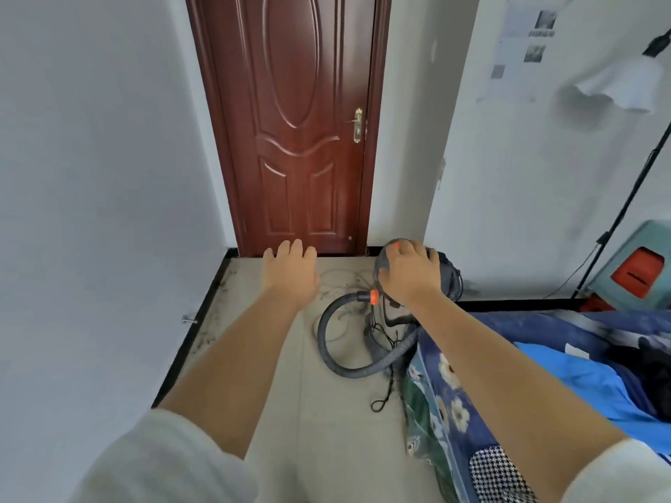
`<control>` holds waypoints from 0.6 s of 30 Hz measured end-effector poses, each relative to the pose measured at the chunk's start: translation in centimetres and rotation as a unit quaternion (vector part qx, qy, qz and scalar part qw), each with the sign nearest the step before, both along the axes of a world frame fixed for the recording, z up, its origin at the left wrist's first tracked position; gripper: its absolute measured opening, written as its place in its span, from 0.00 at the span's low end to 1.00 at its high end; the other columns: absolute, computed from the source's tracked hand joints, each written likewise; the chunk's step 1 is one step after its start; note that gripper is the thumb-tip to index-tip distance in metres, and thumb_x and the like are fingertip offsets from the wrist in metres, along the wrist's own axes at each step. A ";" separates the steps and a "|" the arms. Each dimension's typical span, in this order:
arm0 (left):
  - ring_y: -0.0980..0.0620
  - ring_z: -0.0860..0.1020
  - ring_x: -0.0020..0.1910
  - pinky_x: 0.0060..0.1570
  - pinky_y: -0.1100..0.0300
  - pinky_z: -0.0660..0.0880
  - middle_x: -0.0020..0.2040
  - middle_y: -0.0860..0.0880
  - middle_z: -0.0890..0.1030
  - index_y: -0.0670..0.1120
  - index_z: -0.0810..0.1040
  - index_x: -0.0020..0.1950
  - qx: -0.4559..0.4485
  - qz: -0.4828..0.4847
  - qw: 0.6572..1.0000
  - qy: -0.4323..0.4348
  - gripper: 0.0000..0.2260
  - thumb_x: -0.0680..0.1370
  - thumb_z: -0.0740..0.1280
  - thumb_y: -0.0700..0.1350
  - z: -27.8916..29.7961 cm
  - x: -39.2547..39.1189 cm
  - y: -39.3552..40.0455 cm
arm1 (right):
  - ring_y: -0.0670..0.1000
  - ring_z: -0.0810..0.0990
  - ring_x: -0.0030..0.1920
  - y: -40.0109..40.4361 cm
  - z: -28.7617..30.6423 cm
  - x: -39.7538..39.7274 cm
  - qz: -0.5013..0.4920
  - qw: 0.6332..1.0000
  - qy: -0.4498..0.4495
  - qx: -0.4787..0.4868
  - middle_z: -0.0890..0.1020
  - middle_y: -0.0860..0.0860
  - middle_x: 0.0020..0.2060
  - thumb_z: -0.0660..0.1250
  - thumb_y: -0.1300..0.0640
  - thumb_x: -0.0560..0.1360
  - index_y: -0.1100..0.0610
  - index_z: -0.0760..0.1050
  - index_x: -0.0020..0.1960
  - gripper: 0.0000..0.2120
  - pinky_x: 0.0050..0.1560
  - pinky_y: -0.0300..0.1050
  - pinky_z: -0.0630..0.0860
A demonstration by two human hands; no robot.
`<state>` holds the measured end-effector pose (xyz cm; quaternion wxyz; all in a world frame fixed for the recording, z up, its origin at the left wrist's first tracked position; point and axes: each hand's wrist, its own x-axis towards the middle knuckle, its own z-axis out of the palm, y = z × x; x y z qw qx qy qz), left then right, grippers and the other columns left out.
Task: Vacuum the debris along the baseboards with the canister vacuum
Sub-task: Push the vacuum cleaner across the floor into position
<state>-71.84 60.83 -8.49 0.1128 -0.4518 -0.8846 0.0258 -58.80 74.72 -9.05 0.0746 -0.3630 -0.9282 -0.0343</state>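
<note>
Home bedroom, panelled wooden door (305,132), floral bedding (446,386) on bed edge, tiled floor (337,412), white walls

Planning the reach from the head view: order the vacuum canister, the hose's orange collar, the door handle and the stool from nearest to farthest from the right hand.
1. Vacuum canister: directly under the right hand, which rests on it.
2. Orange collar: just left of the wrist, on the hose.
3. Door handle: above, on the door.
4. Stool: far right, by the wall.
</note>
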 end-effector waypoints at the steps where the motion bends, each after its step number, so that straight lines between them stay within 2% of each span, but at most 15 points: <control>1: 0.46 0.64 0.67 0.65 0.49 0.62 0.68 0.46 0.67 0.45 0.64 0.69 0.011 -0.002 1.000 0.007 0.18 0.80 0.53 0.48 0.1 -2.6 2.3 | 0.58 0.60 0.71 2.3 0.1 -2.3 -0.004 1.000 0.007 0.009 0.67 0.55 0.68 0.57 0.54 0.78 0.57 0.64 0.70 0.21 0.71 0.60 0.54; 5: 0.46 0.62 0.69 0.66 0.48 0.61 0.70 0.45 0.65 0.45 0.63 0.70 0.016 -0.035 0.999 0.001 0.19 0.81 0.54 0.49 -0.9 -11.3 12.4 | 0.57 0.60 0.70 11.6 -0.8 -8.7 -0.071 0.997 0.003 -0.005 0.67 0.55 0.68 0.56 0.53 0.79 0.58 0.63 0.70 0.21 0.71 0.60 0.54; 9: 0.46 0.61 0.70 0.66 0.49 0.59 0.71 0.45 0.63 0.45 0.63 0.71 0.007 -0.082 0.996 -0.017 0.19 0.81 0.53 0.49 -2.4 -16.8 22.3 | 0.57 0.57 0.72 20.1 -2.3 -12.5 -0.134 0.991 -0.007 -0.025 0.65 0.55 0.70 0.54 0.51 0.79 0.57 0.62 0.71 0.22 0.72 0.59 0.53; 15: 0.46 0.61 0.70 0.67 0.49 0.59 0.71 0.45 0.64 0.45 0.63 0.71 -0.002 -0.182 0.983 -0.028 0.20 0.81 0.53 0.49 -5.0 -20.9 37.9 | 0.57 0.58 0.72 32.3 -5.7 -14.7 -0.228 0.972 -0.023 -0.040 0.65 0.54 0.70 0.54 0.50 0.79 0.56 0.63 0.71 0.22 0.71 0.57 0.55; 18: 0.47 0.61 0.70 0.67 0.50 0.59 0.71 0.45 0.64 0.45 0.60 0.73 -0.029 -0.214 0.976 -0.023 0.21 0.81 0.53 0.50 -7.7 -22.0 44.8 | 0.57 0.57 0.72 38.1 -8.6 -16.0 -0.252 0.966 -0.028 -0.054 0.64 0.54 0.70 0.54 0.51 0.79 0.57 0.62 0.71 0.22 0.70 0.57 0.57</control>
